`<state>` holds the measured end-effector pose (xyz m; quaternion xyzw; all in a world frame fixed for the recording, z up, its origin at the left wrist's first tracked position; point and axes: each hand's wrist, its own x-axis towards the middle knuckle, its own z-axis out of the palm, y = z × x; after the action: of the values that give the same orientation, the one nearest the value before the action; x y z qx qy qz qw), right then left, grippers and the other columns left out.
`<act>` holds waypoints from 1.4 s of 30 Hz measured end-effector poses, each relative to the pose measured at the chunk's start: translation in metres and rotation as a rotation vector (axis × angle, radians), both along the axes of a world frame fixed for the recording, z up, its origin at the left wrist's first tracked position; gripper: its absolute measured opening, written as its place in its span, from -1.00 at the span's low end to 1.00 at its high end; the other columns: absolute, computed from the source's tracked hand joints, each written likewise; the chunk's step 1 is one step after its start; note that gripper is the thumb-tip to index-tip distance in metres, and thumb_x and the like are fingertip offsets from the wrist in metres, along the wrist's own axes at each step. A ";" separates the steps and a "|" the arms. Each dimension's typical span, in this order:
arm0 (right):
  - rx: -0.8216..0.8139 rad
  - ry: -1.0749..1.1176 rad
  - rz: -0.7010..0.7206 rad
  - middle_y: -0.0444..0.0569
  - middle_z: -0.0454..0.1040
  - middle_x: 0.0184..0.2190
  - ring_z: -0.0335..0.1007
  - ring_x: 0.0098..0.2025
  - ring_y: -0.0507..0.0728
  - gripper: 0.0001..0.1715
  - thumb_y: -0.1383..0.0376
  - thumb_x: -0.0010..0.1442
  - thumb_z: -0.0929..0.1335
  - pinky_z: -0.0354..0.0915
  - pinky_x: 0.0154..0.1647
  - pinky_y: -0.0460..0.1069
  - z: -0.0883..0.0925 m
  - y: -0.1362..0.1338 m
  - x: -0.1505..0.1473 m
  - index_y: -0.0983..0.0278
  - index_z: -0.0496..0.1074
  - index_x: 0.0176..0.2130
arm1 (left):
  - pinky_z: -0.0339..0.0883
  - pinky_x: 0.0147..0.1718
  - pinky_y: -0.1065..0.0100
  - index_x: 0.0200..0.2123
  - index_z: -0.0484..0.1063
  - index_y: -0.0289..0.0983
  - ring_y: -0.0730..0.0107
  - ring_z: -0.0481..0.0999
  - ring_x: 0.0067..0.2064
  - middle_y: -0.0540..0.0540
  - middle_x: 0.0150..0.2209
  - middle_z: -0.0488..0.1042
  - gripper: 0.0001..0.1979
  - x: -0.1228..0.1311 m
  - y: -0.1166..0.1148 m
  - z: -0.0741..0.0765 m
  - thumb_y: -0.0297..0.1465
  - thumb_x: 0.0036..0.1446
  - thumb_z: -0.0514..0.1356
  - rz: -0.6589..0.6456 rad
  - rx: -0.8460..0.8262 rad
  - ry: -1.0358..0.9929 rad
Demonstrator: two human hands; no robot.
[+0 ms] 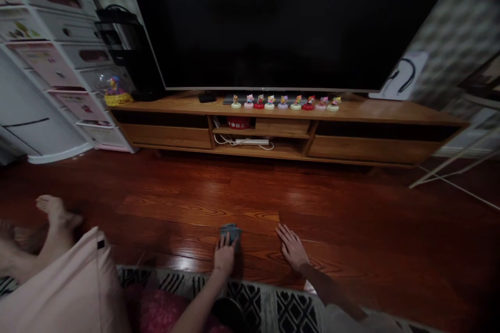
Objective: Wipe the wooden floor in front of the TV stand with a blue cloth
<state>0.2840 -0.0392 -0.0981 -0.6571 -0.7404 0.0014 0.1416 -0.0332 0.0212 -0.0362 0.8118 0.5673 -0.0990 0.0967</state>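
My left hand (224,257) rests on a small folded grey-blue cloth (230,231) that lies on the wooden floor. Its fingers are stretched out over the near part of the cloth, pressing it from above; what the thumb does is hard to see. To the right, my right hand (292,248) lies palm down on the bare boards, open, with its fingers extended and nothing in it. A gap of floor separates this hand from the cloth.
A low wooden TV stand (179,136) bears a large dark television (273,26) and a row of small figurines (271,102). At left are a pale pillow (74,281), a bare foot (54,208) and drawers (50,57). A patterned rug (269,302) lies nearest me.
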 end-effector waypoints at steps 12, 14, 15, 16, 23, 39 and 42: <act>0.008 0.019 0.012 -0.12 0.08 0.43 -0.05 0.45 0.15 -0.19 0.41 0.26 0.13 0.04 0.39 0.22 -0.002 0.001 0.001 0.07 -0.01 0.44 | 0.39 0.07 0.02 0.32 0.28 -0.18 -0.05 0.42 0.22 -0.44 0.27 0.34 -0.38 -0.009 -0.012 0.008 -0.63 0.24 -0.05 0.095 0.011 0.169; 0.015 0.011 0.011 -0.12 0.07 0.43 -0.06 0.45 0.15 -0.19 0.41 0.26 0.13 0.02 0.40 0.21 -0.003 0.001 0.000 0.06 -0.01 0.44 | 0.34 0.13 0.00 0.34 0.24 -0.14 -0.07 0.30 0.31 -0.39 0.32 0.28 -0.35 0.023 -0.029 0.003 -0.64 0.22 -0.03 -0.049 -0.037 0.111; 0.021 0.007 0.012 -0.12 0.06 0.43 -0.07 0.45 0.15 -0.18 0.41 0.27 0.13 0.02 0.40 0.21 -0.003 0.001 0.000 0.06 -0.02 0.44 | 0.32 0.16 0.00 0.35 0.22 -0.12 -0.06 0.25 0.34 -0.36 0.34 0.25 -0.34 0.035 -0.035 0.001 -0.64 0.22 -0.03 -0.100 -0.058 0.086; 0.027 0.006 0.013 -0.12 0.06 0.43 -0.07 0.45 0.15 -0.18 0.42 0.27 0.13 0.02 0.40 0.21 -0.003 0.000 0.000 0.06 -0.03 0.44 | 0.29 0.19 -0.01 0.35 0.21 -0.10 -0.04 0.21 0.36 -0.32 0.35 0.24 -0.34 0.043 -0.037 0.001 -0.63 0.22 -0.02 -0.138 -0.072 0.065; 0.029 0.023 0.019 -0.11 0.07 0.43 -0.05 0.45 0.16 -0.20 0.40 0.29 0.14 0.06 0.38 0.22 -0.005 0.001 0.001 0.05 -0.03 0.44 | 0.25 0.20 0.01 0.36 0.19 -0.08 0.01 0.27 0.34 -0.29 0.38 0.19 -0.36 -0.019 0.015 0.021 -0.62 0.27 -0.07 0.109 0.048 0.176; 0.025 0.004 0.019 -0.09 0.10 0.42 -0.03 0.44 0.16 -0.22 0.39 0.29 0.13 0.06 0.38 0.22 -0.001 0.000 0.000 0.08 0.00 0.44 | 0.07 0.30 -0.11 0.38 0.11 0.03 0.02 0.02 0.44 -0.12 0.44 0.07 -0.41 0.056 -0.051 -0.032 -0.42 0.31 0.02 -0.359 -0.056 -0.105; 0.031 -0.002 0.016 -0.09 0.10 0.42 -0.02 0.44 0.17 -0.20 0.38 0.29 0.13 0.04 0.38 0.22 0.000 0.000 -0.001 0.07 -0.03 0.44 | 0.01 0.33 -0.11 0.39 0.08 0.08 0.09 0.00 0.45 -0.06 0.46 0.02 -0.38 0.042 -0.030 -0.021 -0.46 0.30 -0.03 -0.308 -0.052 -0.095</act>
<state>0.2834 -0.0395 -0.0980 -0.6488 -0.7458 -0.0093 0.1509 0.0089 -0.0087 -0.0570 0.8901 0.4282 -0.0891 0.1281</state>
